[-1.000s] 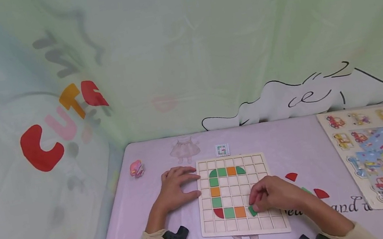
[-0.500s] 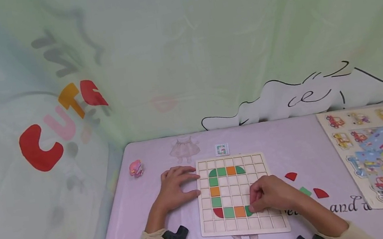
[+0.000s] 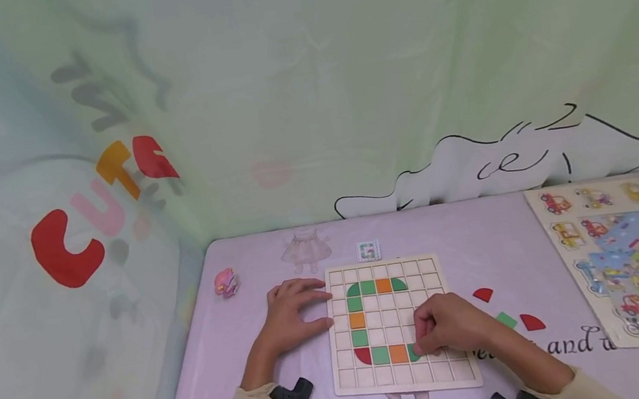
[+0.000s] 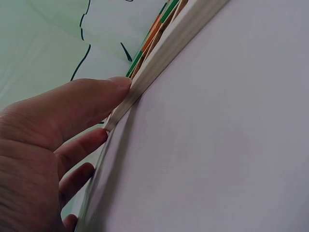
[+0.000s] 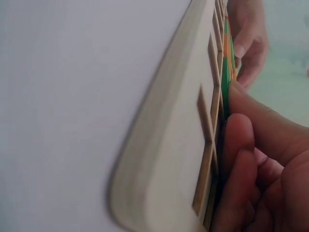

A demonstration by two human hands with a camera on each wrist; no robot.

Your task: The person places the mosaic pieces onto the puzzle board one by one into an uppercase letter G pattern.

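A wooden grid board (image 3: 406,381) lies flat on the table, with green, orange and red tiles set in its cells in a C-like outline. At the lower right end of that outline, my right hand (image 3: 452,324) has its thumb on a small green tile (image 3: 412,351), the other fingers curled beside it. In the right wrist view this green tile (image 5: 225,89) lies in the grid with the thumb tip on it; part of it is hidden. My left hand (image 3: 294,315) rests at the board's left edge, fingers spread, its thumb (image 4: 108,92) touching the rim in the left wrist view.
Right of the board lie two red quarter-round tiles (image 3: 483,295) and a green square tile (image 3: 505,321). A small pattern card (image 3: 368,251) sits behind the board. A pink figurine (image 3: 225,283) stands at the left; a vehicle puzzle board (image 3: 609,254) lies far right.
The green tile went from tilted above the cell to lying in the grid beside the orange tile. My right hand shifted slightly left with it; the left hand stayed at the board's edge.
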